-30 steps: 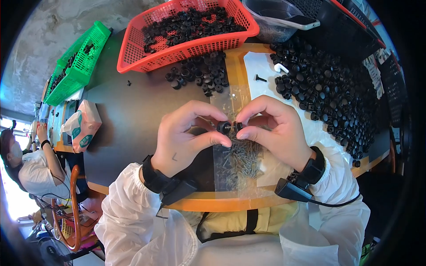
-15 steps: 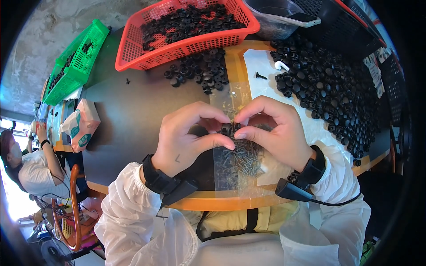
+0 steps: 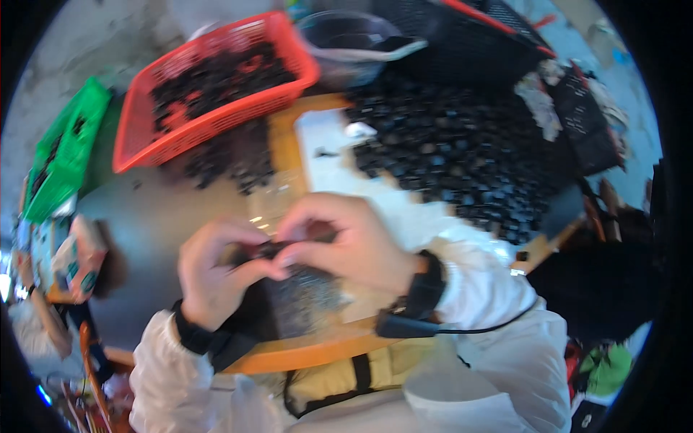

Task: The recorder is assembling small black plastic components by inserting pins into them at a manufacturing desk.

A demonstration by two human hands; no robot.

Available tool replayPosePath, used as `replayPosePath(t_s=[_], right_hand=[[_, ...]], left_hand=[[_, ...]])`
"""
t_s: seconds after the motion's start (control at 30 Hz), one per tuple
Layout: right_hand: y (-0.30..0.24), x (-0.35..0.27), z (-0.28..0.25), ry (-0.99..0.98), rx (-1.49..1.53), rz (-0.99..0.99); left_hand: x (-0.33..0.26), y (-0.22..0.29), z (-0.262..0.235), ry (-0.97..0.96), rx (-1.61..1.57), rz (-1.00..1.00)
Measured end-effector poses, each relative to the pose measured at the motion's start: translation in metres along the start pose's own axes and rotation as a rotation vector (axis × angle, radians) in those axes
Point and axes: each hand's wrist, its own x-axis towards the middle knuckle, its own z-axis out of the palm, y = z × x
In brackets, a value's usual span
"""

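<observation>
Fingertip grip of the left hand and right hand pinches a small dark part left of frame centre; the view has just swung, shifting everything leftward, yet the part remains held, so handling seems unfinished.

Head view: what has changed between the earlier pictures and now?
The camera seems turned right; red plastic basket, left hand and right hand appear farther left and lower. No release shows: both hands still meet near the screws, around a blurred black part.
</observation>
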Motion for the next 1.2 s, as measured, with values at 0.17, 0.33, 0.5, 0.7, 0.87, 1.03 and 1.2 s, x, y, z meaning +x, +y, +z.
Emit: replayPosePath(t_s=[0.17, 0.33, 0.5, 0.7, 0.87, 1.03, 1.2], right_hand=[[0.013, 0.009, 0.005, -0.058, 0.374, -0.052], [0.013, 0.008, 0.001, -0.111, 0.406, -0.03], [0.014, 0.006, -0.001, -0.115, 0.491, 0.029], [0.021, 0.005, 0.006, -0.11, 0.625, 0.1], [0.028, 0.007, 0.007, -0.135, 0.617, 0.068], [0.021, 0.006, 0.004, -0.11, 0.594, 0.095], [0.025, 0.004, 0.008, -0.051, 0.574, 0.044]], left_hand=[[-0.01, 0.004, 0.013, 0.189, -0.225, -0.08], [-0.009, -0.006, 0.013, 0.164, -0.178, -0.067], [-0.011, -0.007, 0.012, 0.244, -0.17, -0.05], [-0.013, -0.01, 0.005, 0.221, 0.059, 0.041], [-0.01, -0.011, 0.008, 0.221, -0.034, 0.001], [-0.01, -0.009, 0.002, 0.184, 0.042, -0.001], [-0.009, -0.006, 0.003, 0.13, 0.084, -0.047]])
